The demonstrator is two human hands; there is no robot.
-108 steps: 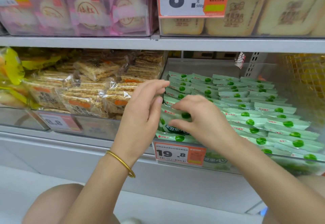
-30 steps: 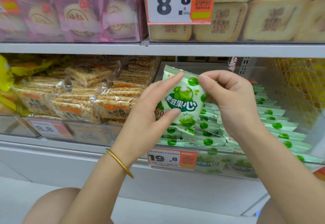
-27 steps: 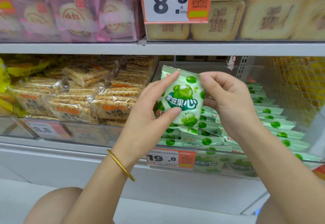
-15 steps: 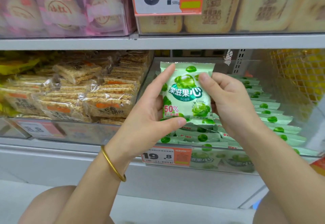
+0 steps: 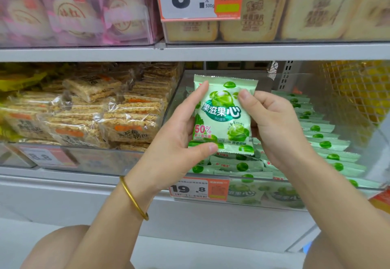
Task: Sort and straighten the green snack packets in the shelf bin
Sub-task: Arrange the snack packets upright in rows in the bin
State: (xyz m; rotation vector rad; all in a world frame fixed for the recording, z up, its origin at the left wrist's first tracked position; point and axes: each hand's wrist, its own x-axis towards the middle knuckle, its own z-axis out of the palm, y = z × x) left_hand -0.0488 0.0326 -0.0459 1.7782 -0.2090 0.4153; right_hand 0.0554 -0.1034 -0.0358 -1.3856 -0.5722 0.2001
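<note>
So one green snack packet (image 5: pixel 223 114) is being pinched upright by the fingers (image 5: pixel 200 93) of the left hand (image 5: pixel 179 139) on one edge and gripped by the right hand (image 5: pixel 274 129) on the other. It's being held just above the front of the shelf bin (image 5: pixel 316 194), and the other packets (image 5: pixel 325 144) are being stored in rows inside it.

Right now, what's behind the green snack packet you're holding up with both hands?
More pale green packets lie in rows in the clear plastic bin behind and below it. The held green packet covers the bin's back left part and the right hand's fingers.
</note>
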